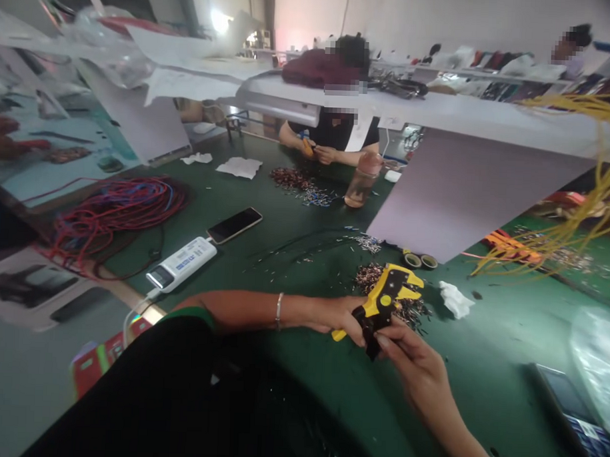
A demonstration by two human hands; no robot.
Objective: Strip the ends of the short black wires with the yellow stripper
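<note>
My left hand [346, 316] is wrapped round a yellow and black wire stripper [387, 295], whose yellow jaws point away to the upper right. A yellow handle end shows below my fingers. At the tool's lower black part my right hand [413, 352] has thumb and fingers pinched together. Anything between those fingertips is too small or hidden to make out. Directly behind the stripper lies a pile of small copper-coloured pieces [367, 277], partly covered by the tool. Small silvery pieces [368, 244] and thin dark wires [294, 238] lie farther back on the green table [290, 368].
To the left are a phone [235, 225], a white power bank [182, 264] and red cable coils [120, 212]. Tape rolls [420, 260], crumpled tissue [455, 300] and a dark keypad device [576, 411] lie right. A bottle [363, 180] stands near a co-worker's hands [317, 152]. Yellow wires [600, 172] hang from the shelf.
</note>
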